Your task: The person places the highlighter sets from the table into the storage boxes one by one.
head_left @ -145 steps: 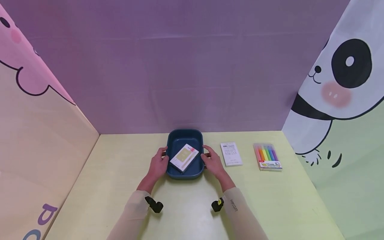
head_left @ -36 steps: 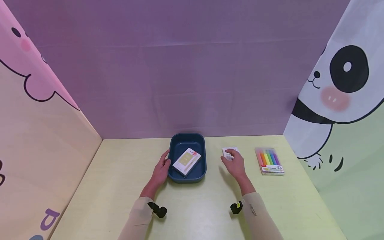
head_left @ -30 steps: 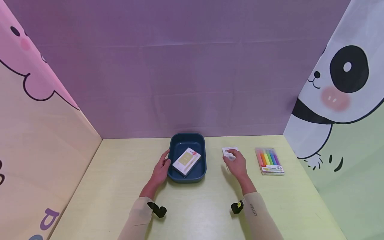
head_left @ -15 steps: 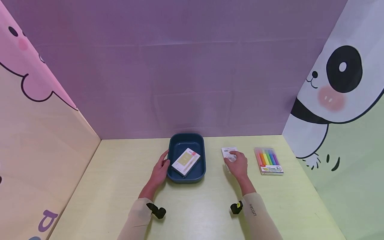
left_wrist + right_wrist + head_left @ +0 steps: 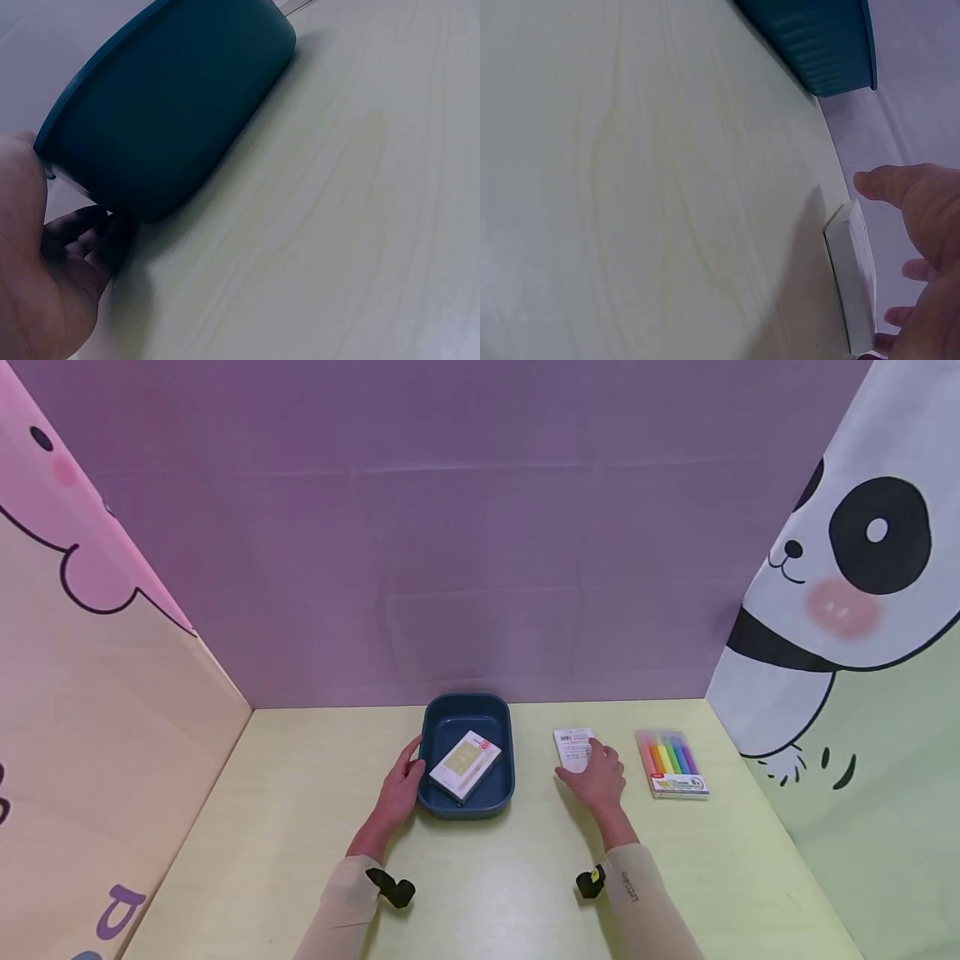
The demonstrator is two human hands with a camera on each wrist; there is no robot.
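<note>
A dark blue plastic bin (image 5: 467,810) stands near the back of the table, and a white box with a gold panel (image 5: 466,765) lies slantwise inside it. My left hand (image 5: 397,787) holds the bin's left side, its thumb at the rim and its other fingers low against the wall (image 5: 67,270). To the right of the bin, a flat white box with printed text (image 5: 573,748) lies on the table. Over its near end is my right hand (image 5: 597,777), thumb and fingers spread around it. In the right wrist view, the thumb is apart from the white box (image 5: 850,277).
A clear pack of coloured markers (image 5: 672,765) lies right of the printed box. A purple backdrop (image 5: 480,543) rises at the table's back edge. Printed side panels stand left and right. Bare table (image 5: 480,893) stretches between the forearms.
My right hand has gone from the bin's right side to the printed box. In the last half second its fingers have spread and shifted slightly nearer me. The left hand stays at the bin.
</note>
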